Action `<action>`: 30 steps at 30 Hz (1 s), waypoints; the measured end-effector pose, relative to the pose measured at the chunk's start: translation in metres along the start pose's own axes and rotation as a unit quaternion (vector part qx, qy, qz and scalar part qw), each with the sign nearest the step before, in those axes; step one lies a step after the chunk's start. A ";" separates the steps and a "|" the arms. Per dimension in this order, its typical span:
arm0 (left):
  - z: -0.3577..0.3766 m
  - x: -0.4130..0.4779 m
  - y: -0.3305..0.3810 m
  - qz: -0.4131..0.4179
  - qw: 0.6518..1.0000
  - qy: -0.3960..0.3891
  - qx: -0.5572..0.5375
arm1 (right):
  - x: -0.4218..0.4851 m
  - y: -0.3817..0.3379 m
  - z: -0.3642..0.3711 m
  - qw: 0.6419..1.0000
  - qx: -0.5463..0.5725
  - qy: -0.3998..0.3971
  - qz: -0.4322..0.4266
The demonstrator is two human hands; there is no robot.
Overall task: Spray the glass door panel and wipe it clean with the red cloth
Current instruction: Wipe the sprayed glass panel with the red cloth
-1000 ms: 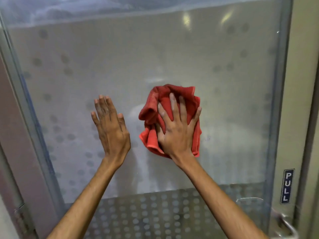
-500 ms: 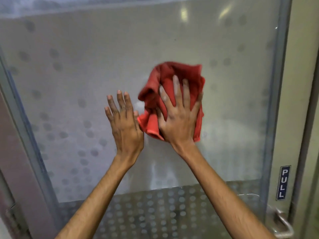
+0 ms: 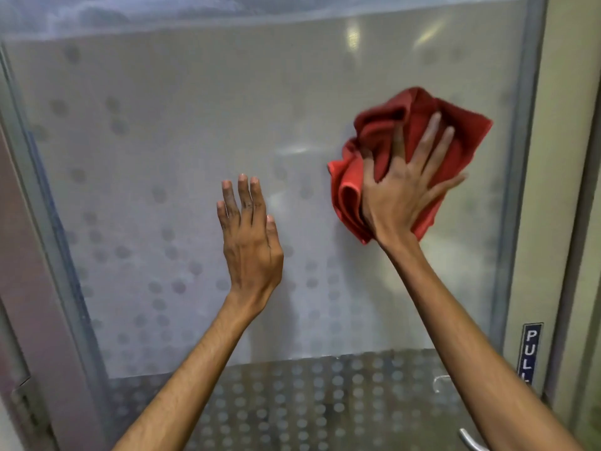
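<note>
The right hand [image 3: 401, 193] presses a bunched red cloth [image 3: 452, 151] against the frosted, dotted glass door panel [image 3: 182, 141] near its right edge; the left hand [image 3: 250, 242] lies flat, fingers extended, empty.

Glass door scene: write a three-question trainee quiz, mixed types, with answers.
1. True or false: the left hand holds the red cloth.
2. The PULL sign is on which side of the glass panel? A) left B) right
3. Fill in: the right hand presses the cloth against the ____.

Key: 1 false; 2 B; 3 glass.
</note>
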State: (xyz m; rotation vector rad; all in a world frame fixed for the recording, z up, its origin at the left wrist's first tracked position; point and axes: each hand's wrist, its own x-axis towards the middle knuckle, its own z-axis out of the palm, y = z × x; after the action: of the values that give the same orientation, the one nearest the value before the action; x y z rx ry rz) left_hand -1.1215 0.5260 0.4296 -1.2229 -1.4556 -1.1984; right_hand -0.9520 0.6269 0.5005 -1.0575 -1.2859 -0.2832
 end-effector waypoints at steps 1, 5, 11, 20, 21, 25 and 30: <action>0.001 0.000 0.001 0.000 1.000 0.003 -0.001 | 0.007 -0.011 0.001 1.000 0.000 0.004 -0.007; 0.006 -0.002 0.005 -0.015 1.000 0.022 -0.011 | -0.010 -0.028 0.007 0.993 0.002 0.012 -0.114; 0.018 -0.019 0.016 -0.015 1.000 0.010 -0.016 | -0.085 0.035 0.015 0.968 0.009 -0.018 -0.249; 0.039 -0.043 0.057 0.002 1.000 -0.026 -0.006 | -0.116 0.151 -0.002 0.962 -0.031 -0.074 -0.262; 0.039 -0.043 0.057 0.003 1.000 -0.030 -0.002 | -0.110 0.157 -0.004 0.963 -0.032 -0.071 -0.257; 0.036 -0.041 0.053 0.017 0.999 -0.039 0.016 | -0.070 0.184 -0.012 0.977 -0.046 -0.044 -0.206; 0.025 -0.017 0.042 -0.005 0.999 -0.034 0.037 | -0.006 0.183 -0.021 0.991 -0.055 -0.020 -0.123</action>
State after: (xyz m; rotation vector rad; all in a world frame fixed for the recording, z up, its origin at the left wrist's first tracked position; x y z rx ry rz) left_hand -1.0787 0.5507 0.4144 -1.2170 -1.5440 -1.1107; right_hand -0.8123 0.7057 0.4099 -1.0009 -1.4517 -0.5268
